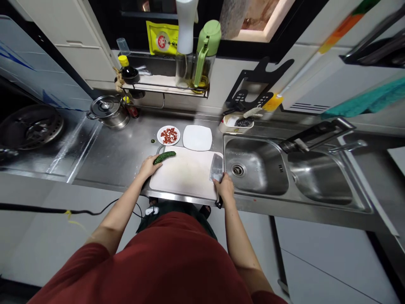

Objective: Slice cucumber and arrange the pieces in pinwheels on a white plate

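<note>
My left hand is closed around the near end of a green cucumber, at the left side of a white cutting board. The cucumber lies over the board's upper left part. At the board's right edge my right hand grips the dark handle of a cleaver, whose broad blade rests flat on or just above the board. Behind the board stand a plate of chopped red pieces and a square white plate. A small green cucumber end lies on the counter.
To the right is a double sink with a faucet. A lidded steel pot stands at the back left, near a wok. A wall shelf holds bottles above the counter. A utensil holder sits behind the sink.
</note>
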`<state>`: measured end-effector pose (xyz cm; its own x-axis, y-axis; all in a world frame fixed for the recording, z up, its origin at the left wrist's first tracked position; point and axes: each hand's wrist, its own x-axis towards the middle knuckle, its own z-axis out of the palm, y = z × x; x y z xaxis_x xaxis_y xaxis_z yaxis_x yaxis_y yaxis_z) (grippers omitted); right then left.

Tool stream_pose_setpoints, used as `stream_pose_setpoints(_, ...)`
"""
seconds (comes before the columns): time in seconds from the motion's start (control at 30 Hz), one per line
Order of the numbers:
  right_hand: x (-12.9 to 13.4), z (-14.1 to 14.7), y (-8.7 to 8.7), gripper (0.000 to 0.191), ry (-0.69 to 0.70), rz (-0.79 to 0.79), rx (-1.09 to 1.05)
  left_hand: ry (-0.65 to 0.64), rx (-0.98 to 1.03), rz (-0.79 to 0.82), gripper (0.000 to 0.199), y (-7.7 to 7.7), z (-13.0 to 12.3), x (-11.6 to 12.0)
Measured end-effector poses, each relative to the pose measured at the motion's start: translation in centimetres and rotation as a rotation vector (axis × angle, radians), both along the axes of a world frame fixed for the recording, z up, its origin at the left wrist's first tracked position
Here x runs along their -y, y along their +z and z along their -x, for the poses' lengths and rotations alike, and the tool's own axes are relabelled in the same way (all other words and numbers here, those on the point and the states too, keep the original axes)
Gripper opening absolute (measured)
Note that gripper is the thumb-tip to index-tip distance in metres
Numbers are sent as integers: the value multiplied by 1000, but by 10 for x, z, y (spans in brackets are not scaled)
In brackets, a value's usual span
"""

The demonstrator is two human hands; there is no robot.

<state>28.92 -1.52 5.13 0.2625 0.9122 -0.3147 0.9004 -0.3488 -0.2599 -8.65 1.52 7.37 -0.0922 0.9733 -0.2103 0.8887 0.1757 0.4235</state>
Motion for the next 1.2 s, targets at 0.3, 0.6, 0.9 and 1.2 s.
stream_pose_setpoints(0.3, 0, 7, 4, 50, 1, -53, -36, -140, -94, 22, 52, -4, -36, 9)
stream_pose_setpoints(0.6, -2, 27, 16, 33, 0, -12, -103, -153, -169, 30, 52, -5, -37, 13)
stream_pose_setpoints(0.9, 1, 76, 27, 21, 223, -83, -234, -130, -257, 51, 54, 2, -45, 10)
stream_pose_setpoints(1.2, 6, 128, 37, 26, 339, 6, -285, -327, -9, -211, 41, -7, -67, -3)
